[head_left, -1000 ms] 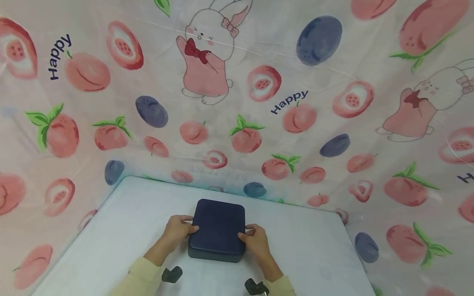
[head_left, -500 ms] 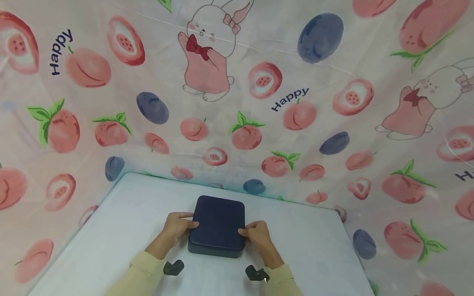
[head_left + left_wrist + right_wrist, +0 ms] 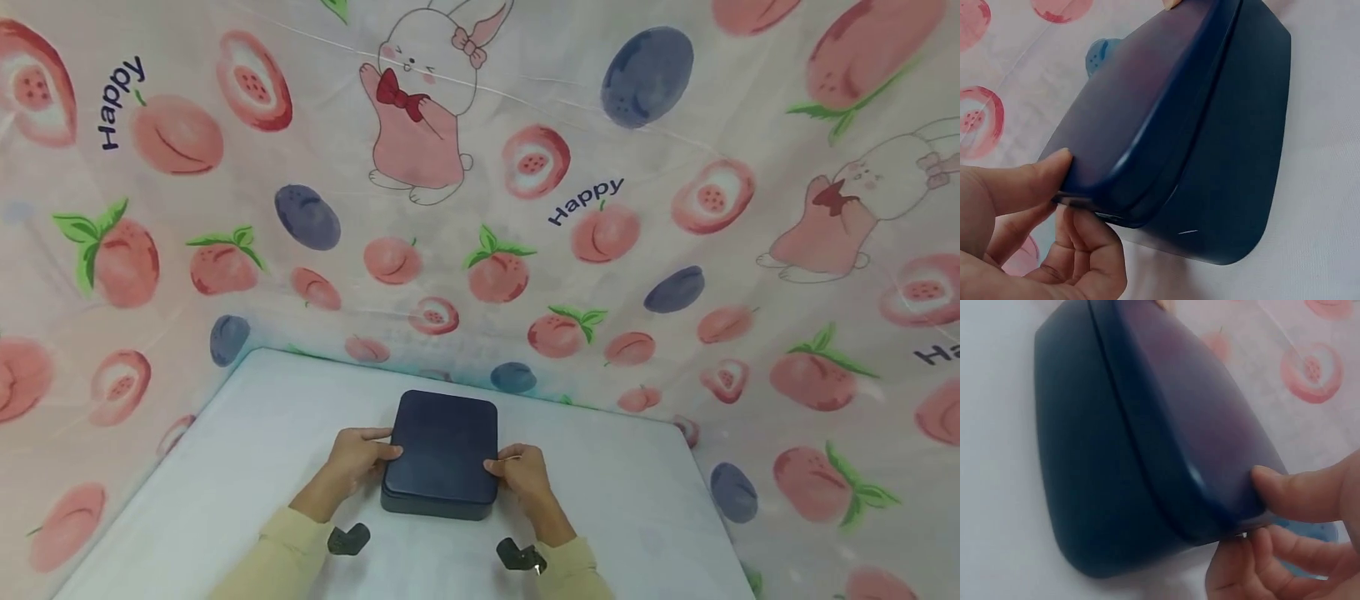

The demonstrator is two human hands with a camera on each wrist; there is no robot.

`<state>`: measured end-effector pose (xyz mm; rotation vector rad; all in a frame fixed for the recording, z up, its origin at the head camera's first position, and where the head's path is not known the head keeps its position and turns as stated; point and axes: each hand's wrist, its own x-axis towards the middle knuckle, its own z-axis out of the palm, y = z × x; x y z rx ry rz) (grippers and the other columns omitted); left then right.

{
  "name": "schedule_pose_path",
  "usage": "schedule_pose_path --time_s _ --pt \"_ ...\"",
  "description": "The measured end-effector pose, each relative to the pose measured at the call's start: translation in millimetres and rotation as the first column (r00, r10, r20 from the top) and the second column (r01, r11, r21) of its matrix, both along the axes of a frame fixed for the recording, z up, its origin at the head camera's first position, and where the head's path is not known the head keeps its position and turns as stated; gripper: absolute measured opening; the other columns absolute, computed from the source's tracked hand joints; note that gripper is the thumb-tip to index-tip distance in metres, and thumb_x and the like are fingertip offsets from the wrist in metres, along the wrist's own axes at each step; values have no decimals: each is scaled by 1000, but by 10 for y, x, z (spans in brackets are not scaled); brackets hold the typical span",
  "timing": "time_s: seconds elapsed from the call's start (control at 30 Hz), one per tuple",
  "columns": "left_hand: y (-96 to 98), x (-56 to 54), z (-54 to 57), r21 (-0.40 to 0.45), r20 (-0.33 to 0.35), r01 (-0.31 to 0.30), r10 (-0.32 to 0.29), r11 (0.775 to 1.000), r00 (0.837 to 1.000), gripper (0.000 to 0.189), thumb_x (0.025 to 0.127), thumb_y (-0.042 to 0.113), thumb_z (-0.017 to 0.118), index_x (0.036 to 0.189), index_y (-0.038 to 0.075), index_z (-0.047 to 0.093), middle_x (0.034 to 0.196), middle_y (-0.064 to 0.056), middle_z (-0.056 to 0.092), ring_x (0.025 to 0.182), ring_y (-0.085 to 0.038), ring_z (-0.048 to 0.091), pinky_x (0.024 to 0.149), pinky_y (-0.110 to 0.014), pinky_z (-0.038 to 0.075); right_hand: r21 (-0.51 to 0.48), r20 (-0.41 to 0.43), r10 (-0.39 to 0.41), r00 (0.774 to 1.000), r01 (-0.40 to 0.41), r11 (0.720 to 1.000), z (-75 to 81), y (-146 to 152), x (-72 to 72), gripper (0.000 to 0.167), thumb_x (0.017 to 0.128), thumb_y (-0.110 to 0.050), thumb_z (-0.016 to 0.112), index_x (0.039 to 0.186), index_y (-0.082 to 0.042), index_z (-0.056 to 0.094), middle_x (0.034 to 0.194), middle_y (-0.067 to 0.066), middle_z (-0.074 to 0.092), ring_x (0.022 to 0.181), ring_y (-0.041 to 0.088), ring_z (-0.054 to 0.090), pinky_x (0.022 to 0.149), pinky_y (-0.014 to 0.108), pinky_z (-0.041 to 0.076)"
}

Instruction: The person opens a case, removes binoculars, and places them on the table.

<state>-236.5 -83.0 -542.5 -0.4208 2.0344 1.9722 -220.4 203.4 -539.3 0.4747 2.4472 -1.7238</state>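
Note:
A dark navy box (image 3: pixel 438 507) with rounded corners stands on the white table, its lid (image 3: pixel 444 446) sitting on top. My left hand (image 3: pixel 356 460) pinches the lid's left edge, thumb on the top face and fingers under the rim. On the opposite edge, my right hand (image 3: pixel 525 475) pinches the lid in the same way. Both wrist views show a dark seam between the lid (image 3: pixel 1125 106) and the box body (image 3: pixel 1235 144); in the left one the lid looks slightly tilted against the body. The inside of the box is hidden.
The white table (image 3: pixel 622 517) meets a patterned cloth wall (image 3: pixel 450 358) behind the box, with more cloth at both sides. Dark wrist-worn pieces (image 3: pixel 348 539) show beside each sleeve.
The lid has risen slightly and looks a little tilted, its seam with the body more visible. Both hands keep their pinch. The head view has shifted a little.

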Motion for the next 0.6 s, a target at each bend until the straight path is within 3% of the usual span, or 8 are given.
schedule_pose_path --time_s 0.17,0.4,0.6 --pt "-6 -1 44 -4 -2 23 -23 1000 1000 54 85 3 82 136 -3 66 94 -6 77 74 -14 60 67 -28 52 -38 -37 -10 999 9 999 11 47 51 42 85 -7 83 122 8 68 88 11 76 71 14 68 67 30 59" --pt "-57 -19 124 6 -17 43 -43 999 999 55 86 5 82 138 -3 65 92 -4 76 73 -14 58 65 -27 50 -117 -58 -27 998 20 993 84 50 70 49 84 -7 85 128 7 69 89 9 77 71 13 70 69 31 61" --pt "-172 22 205 15 -27 50 -50 999 998 57 86 5 82 139 -5 63 111 -14 78 83 -13 66 72 -27 57 -158 -71 -14 997 3 987 175 -39 83 50 84 -9 85 129 7 69 89 7 77 71 12 68 66 27 59"
